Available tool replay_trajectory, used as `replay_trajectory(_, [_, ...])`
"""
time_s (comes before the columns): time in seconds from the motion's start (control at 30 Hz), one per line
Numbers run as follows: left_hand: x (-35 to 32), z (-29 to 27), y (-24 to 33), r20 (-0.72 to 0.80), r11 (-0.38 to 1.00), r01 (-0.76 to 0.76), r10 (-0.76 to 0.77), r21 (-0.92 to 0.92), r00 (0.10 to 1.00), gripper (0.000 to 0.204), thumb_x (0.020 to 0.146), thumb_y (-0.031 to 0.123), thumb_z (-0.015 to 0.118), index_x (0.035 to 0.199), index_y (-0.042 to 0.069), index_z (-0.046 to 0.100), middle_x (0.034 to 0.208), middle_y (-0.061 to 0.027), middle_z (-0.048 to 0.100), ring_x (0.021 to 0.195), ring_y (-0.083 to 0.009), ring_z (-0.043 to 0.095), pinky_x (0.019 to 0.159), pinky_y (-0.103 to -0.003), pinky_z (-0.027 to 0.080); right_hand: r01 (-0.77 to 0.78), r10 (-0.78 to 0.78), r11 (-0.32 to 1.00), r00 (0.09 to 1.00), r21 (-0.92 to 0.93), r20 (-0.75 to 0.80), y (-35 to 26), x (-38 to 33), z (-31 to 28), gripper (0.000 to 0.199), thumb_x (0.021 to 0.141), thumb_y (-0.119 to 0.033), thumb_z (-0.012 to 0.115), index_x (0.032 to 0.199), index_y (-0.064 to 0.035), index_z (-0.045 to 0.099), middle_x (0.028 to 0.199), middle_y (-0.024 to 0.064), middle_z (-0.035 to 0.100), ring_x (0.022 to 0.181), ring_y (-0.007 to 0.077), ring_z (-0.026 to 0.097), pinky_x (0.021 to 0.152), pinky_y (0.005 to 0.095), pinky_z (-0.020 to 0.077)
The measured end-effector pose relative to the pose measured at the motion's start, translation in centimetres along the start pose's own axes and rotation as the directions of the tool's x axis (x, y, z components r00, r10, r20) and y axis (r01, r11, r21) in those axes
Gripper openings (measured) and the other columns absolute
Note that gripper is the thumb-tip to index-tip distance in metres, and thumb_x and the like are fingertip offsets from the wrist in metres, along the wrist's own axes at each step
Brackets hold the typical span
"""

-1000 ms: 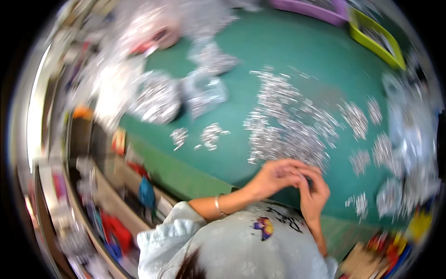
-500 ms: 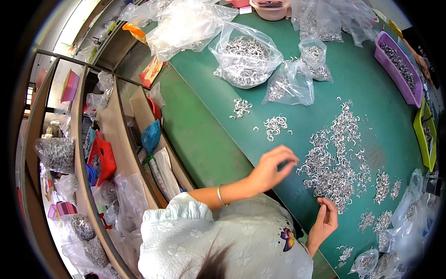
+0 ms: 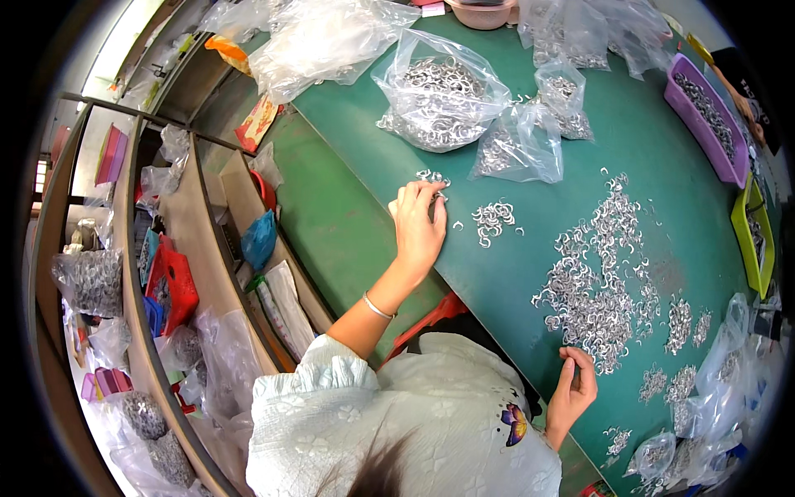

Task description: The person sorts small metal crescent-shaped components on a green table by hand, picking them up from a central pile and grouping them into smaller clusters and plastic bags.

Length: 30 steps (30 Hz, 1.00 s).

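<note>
Left hand point(image 3: 418, 225): fingers curled on small metal rings point(image 3: 431, 177), grip hidden. Right hand point(image 3: 574, 388): loosely curled near ring pile point(image 3: 598, 286), green table point(image 3: 629, 141).

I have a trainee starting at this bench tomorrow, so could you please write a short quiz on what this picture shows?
1. True or false: the left hand rests on a small heap of metal clips on the green table.
2. Which is nearest the right hand? A) the purple tray B) the big spread of clips C) the clear bag of clips
3. Fill in: the left wrist wears a thin ____.

Key: 1 true; 2 B; 3 bracelet.
</note>
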<state>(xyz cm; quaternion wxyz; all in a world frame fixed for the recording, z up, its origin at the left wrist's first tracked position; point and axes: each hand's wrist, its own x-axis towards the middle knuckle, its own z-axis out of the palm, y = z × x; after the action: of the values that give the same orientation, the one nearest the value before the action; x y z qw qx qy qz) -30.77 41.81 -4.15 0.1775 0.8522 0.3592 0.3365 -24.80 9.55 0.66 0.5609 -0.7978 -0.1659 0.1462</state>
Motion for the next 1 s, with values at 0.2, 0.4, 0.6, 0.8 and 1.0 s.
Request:
replay_trajectory(0.2, [4.1, -5.8, 7.0, 0.054, 0.916, -0.046, 0.074, -0.399, 0.996, 0.025, 0.081, -0.004, 0.065, 0.106, 0.001, 0.067, 0.108, -0.0127, 0.062, 0.103, -0.0251, 0.06, 0.092, -0.033, 0.045, 0.021, -0.042, 0.994, 0.976, -0.103, -0.212, 0.4, -0.2, -1.5, 0.012, 0.091, 0.005, 0.056, 0.097, 0.0057, 0.066, 0.093, 0.0137, 0.067, 0.087, 0.0215, 0.063, 0.083, 0.0309, 0.0483])
replay_trajectory(0.4, [5.8, -17.4, 15.3, -0.098, -0.036, -0.22, 0.955, -0.975, 0.279, 0.008, 0.083, 0.01, 0.064, 0.089, 0.01, 0.07, 0.093, -0.0047, 0.072, 0.084, -0.0145, 0.068, 0.078, -0.029, 0.05, 0.058, -0.218, 0.902, 0.917, -0.428, -0.335, 2.8, -0.7, -4.4, 0.013, 0.085, 0.003, 0.063, 0.096, -0.0005, 0.069, 0.096, 0.0118, 0.067, 0.092, 0.0272, 0.061, 0.084, 0.0347, 0.0478])
replay_trajectory(0.6, [5.7, -22.1, 18.7, -0.454, -0.397, 0.276, 0.872, -0.875, -0.182, 0.027, 0.091, 0.018, 0.047, 0.095, -0.004, 0.063, 0.101, -0.0269, 0.065, 0.094, -0.0416, 0.064, 0.074, -0.046, 0.049, 0.114, -0.322, 0.849, 0.885, -0.515, -0.335, 3.3, -2.6, -3.3, 0.017, 0.082, 0.003, 0.066, 0.098, -0.0024, 0.068, 0.097, 0.0106, 0.065, 0.094, 0.0298, 0.058, 0.084, 0.0372, 0.0463])
replay_trajectory(0.8, [2.2, -28.9, 17.1, -0.442, -0.394, 0.225, 0.868, -0.891, -0.229, 0.03, 0.093, 0.02, 0.047, 0.106, -0.001, 0.063, 0.104, -0.0244, 0.064, 0.101, -0.044, 0.062, 0.084, -0.051, 0.047, 0.326, -0.414, 0.85, 0.899, -0.414, -0.144, 5.8, -10.1, -4.5, 0.012, 0.081, 0.005, 0.065, 0.093, 0.0011, 0.067, 0.087, 0.0129, 0.065, 0.076, 0.0298, 0.06, 0.069, 0.0373, 0.0478])
replay_trajectory(1.0, [2.9, -31.3, 13.3, -0.729, -0.555, 0.473, 0.509, -0.684, -0.458, 0.032, 0.092, 0.019, 0.051, 0.115, -0.002, 0.062, 0.112, -0.0287, 0.063, 0.106, -0.0438, 0.062, 0.091, -0.055, 0.046, 0.254, -0.387, 0.881, 0.872, -0.399, -0.3, 6.7, -10.8, -4.2, 0.01, 0.085, 0.005, 0.061, 0.093, 0.0023, 0.067, 0.087, 0.0155, 0.066, 0.08, 0.0352, 0.062, 0.078, 0.0398, 0.0494])
